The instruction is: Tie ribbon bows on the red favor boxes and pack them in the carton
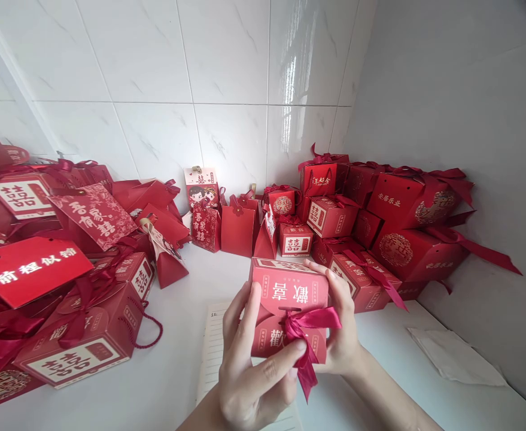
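A red gift box (267,299) with white characters is held up over the table between both hands. Across its top, a crimson ribbon (316,319) is tied in a bow, with one tail hanging down the near side. My left hand (249,365) grips the box's left side, its thumb pressing the ribbon below the knot. Around the right side and far corner wrap the fingers of my right hand (343,317). Under the box lies a lined notebook (211,347), partly covered by my left hand and the box.
Red gift boxes with ribbons (78,353) are heaped at the left. More boxes (415,200) are stacked against the right wall. Small red bags (238,227) stand along the tiled wall. A folded white tissue (455,356) lies on the white table (164,383) at right.
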`<action>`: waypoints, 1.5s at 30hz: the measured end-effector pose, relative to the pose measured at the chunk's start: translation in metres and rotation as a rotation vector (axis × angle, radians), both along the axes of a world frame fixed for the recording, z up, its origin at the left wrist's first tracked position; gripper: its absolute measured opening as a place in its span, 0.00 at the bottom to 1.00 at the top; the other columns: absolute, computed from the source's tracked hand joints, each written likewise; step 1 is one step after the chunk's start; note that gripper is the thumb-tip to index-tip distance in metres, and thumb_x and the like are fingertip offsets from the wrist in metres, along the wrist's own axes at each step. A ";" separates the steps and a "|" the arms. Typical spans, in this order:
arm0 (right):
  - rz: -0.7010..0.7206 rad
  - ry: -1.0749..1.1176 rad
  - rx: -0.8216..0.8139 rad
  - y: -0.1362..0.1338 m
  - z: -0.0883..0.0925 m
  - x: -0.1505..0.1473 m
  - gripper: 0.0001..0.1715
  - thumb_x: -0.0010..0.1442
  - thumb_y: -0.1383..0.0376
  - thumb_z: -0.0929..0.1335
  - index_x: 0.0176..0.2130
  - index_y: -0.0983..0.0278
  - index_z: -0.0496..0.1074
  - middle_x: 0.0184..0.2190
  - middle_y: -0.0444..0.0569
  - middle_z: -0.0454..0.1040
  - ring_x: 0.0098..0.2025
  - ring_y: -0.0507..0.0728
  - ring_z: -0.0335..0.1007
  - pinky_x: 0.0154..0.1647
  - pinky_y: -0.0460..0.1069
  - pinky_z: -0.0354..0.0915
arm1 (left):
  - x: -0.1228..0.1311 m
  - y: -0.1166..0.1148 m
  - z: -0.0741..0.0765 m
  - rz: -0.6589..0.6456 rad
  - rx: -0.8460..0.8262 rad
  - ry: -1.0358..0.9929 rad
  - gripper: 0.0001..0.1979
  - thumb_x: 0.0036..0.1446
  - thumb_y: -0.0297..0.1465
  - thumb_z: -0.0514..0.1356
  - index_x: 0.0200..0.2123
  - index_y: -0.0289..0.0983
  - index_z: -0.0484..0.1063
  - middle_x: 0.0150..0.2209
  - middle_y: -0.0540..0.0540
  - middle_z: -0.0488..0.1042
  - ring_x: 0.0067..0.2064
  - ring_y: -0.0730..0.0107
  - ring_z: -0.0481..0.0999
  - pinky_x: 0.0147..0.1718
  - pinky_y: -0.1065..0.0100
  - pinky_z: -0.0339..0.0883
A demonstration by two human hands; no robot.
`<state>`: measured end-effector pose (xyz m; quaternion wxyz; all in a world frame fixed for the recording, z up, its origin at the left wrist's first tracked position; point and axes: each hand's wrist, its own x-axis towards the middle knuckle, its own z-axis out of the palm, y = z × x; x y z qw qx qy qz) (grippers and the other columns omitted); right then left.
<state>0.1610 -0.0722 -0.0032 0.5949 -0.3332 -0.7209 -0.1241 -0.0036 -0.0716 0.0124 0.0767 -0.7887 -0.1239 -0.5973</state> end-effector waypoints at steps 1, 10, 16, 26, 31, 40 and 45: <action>0.000 -0.001 0.001 0.000 0.000 0.000 0.56 0.48 0.47 0.70 0.63 0.67 0.43 0.56 0.62 0.56 0.54 0.69 0.58 0.49 0.64 0.61 | 0.000 0.000 0.000 0.001 -0.001 0.001 0.11 0.59 0.26 0.51 0.34 0.33 0.74 0.64 0.35 0.48 0.61 0.45 0.55 0.45 0.48 0.66; -0.008 -0.012 0.003 -0.001 0.002 -0.001 0.54 0.49 0.46 0.69 0.63 0.67 0.43 0.55 0.63 0.57 0.54 0.70 0.58 0.49 0.65 0.62 | -0.001 -0.001 0.000 0.018 -0.001 0.011 0.10 0.58 0.26 0.52 0.34 0.35 0.74 0.64 0.37 0.48 0.61 0.47 0.55 0.45 0.49 0.67; 0.018 -0.004 -0.017 -0.001 0.001 0.000 0.55 0.49 0.48 0.70 0.63 0.68 0.42 0.56 0.63 0.56 0.55 0.70 0.56 0.50 0.65 0.61 | 0.000 0.000 0.000 0.014 0.002 0.014 0.11 0.59 0.26 0.52 0.34 0.34 0.75 0.64 0.35 0.48 0.60 0.44 0.56 0.44 0.47 0.67; 0.049 0.006 -0.034 -0.001 0.000 0.001 0.55 0.49 0.49 0.70 0.63 0.67 0.42 0.56 0.62 0.55 0.56 0.69 0.55 0.52 0.64 0.59 | 0.000 -0.001 0.001 0.033 -0.016 -0.015 0.09 0.57 0.26 0.54 0.34 0.37 0.75 0.64 0.39 0.50 0.60 0.47 0.57 0.45 0.48 0.68; 0.038 -0.002 -0.030 -0.002 -0.001 0.001 0.56 0.49 0.49 0.70 0.63 0.69 0.42 0.56 0.63 0.55 0.56 0.70 0.55 0.52 0.64 0.59 | 0.000 -0.001 0.001 0.019 -0.005 0.004 0.10 0.58 0.25 0.52 0.34 0.34 0.74 0.64 0.36 0.49 0.60 0.45 0.56 0.45 0.48 0.67; 0.048 0.008 -0.034 -0.002 0.000 0.000 0.55 0.49 0.50 0.71 0.63 0.68 0.42 0.57 0.62 0.55 0.56 0.70 0.55 0.52 0.63 0.59 | 0.002 0.000 -0.001 -0.002 -0.008 -0.014 0.11 0.58 0.25 0.52 0.34 0.33 0.74 0.63 0.34 0.48 0.60 0.43 0.55 0.45 0.47 0.66; 0.043 0.007 -0.033 -0.001 0.001 0.000 0.54 0.50 0.50 0.70 0.63 0.68 0.42 0.57 0.62 0.55 0.56 0.69 0.55 0.52 0.63 0.59 | 0.001 0.000 -0.001 0.002 -0.004 -0.002 0.11 0.59 0.26 0.52 0.34 0.33 0.74 0.63 0.34 0.48 0.60 0.43 0.55 0.45 0.47 0.66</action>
